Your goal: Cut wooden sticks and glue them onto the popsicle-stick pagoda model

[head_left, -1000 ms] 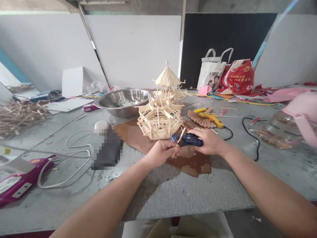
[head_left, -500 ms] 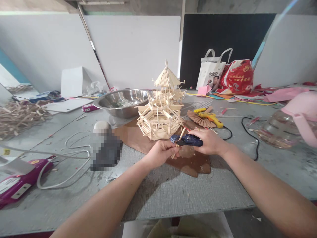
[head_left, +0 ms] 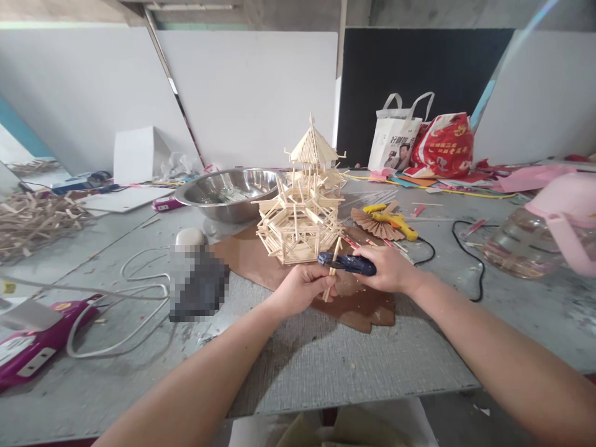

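Note:
My left hand [head_left: 302,287] pinches a thin wooden stick [head_left: 331,267] that points up and slightly right. Closed around a dark blue cutter [head_left: 347,263], my right hand [head_left: 390,269] holds the tool's tip against the stick. Both hands hover over a brown mat [head_left: 358,304]. Just behind them a pagoda model [head_left: 302,208] built of wooden sticks stands on the mat.
A steel bowl [head_left: 228,191] sits behind the model. A yellow glue gun [head_left: 393,222] lies on a folded paper fan, its black cord [head_left: 460,254] trailing right. A clear jug with pink handle [head_left: 544,236] is at right, a purple device [head_left: 32,347] and white cable at left, bags at the back.
Both hands, with the stick and cutter, have shifted slightly left; the stick now stands a little more upright. The camera view tilted a bit.

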Tool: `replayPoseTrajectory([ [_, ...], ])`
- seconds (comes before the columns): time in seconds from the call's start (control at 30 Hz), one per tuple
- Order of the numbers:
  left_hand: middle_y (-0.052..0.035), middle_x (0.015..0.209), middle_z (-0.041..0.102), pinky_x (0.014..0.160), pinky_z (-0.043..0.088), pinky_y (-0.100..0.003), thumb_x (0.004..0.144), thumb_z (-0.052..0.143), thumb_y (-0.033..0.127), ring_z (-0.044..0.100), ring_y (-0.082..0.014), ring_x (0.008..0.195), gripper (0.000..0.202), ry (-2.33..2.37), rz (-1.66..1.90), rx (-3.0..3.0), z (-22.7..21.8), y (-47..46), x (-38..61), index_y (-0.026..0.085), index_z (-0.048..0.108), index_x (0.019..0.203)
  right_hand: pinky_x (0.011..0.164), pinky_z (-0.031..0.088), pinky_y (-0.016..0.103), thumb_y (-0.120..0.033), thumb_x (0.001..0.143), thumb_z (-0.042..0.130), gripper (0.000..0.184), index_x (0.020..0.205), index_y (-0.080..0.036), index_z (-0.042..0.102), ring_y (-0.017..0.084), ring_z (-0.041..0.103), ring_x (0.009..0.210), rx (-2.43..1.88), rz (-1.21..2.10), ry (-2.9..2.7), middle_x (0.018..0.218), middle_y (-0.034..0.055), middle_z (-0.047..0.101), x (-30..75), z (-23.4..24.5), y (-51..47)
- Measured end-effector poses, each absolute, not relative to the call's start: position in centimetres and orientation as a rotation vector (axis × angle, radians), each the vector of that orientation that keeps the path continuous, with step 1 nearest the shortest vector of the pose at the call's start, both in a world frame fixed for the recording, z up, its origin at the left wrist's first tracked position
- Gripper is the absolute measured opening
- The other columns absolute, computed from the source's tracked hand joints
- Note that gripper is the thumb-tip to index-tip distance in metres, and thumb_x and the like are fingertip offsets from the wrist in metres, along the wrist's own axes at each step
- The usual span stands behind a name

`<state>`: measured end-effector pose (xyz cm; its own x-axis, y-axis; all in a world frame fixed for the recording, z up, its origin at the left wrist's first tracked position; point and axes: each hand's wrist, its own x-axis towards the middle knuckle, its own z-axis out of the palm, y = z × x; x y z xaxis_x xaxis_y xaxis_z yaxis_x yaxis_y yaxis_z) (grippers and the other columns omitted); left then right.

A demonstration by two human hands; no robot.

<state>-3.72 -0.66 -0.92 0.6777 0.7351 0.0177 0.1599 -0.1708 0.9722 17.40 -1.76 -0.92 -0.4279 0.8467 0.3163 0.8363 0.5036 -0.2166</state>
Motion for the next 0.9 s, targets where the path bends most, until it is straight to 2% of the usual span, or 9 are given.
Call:
replayPoseTrajectory([
  [0.57,0.0001,0.055,0.057,0.053,0.039,-0.020,0.070,0.055,0.038,0.051,-0.0071,0.049,0.028,0.730,0.598,1.524,-0.75,-0.76,-3.72,0.011,0.059,0.065,0.058,0.035,0.023,-0.030,0.070,0.048,0.013,0.076,-0.020,0.054,0.015,0.055,0.067,-1.513,0.040,-2.340,0.073,0.0028,0.062,16.86,-0.51,-2.10],
  [0.9,0.0007,0.057,0.057,0.051,0.042,-0.020,0.066,0.059,0.039,0.052,-0.0070,0.047,0.028,0.782,0.599,1.412,-0.97,-0.63,-3.65,0.011,0.059,0.068,0.056,0.035,0.023,-0.032,0.070,0.049,0.013,0.071,-0.020,0.054,0.015,0.056,0.062,-1.617,0.077,-2.306,0.068,0.0030,0.062,16.45,-0.47,-2.15],
])
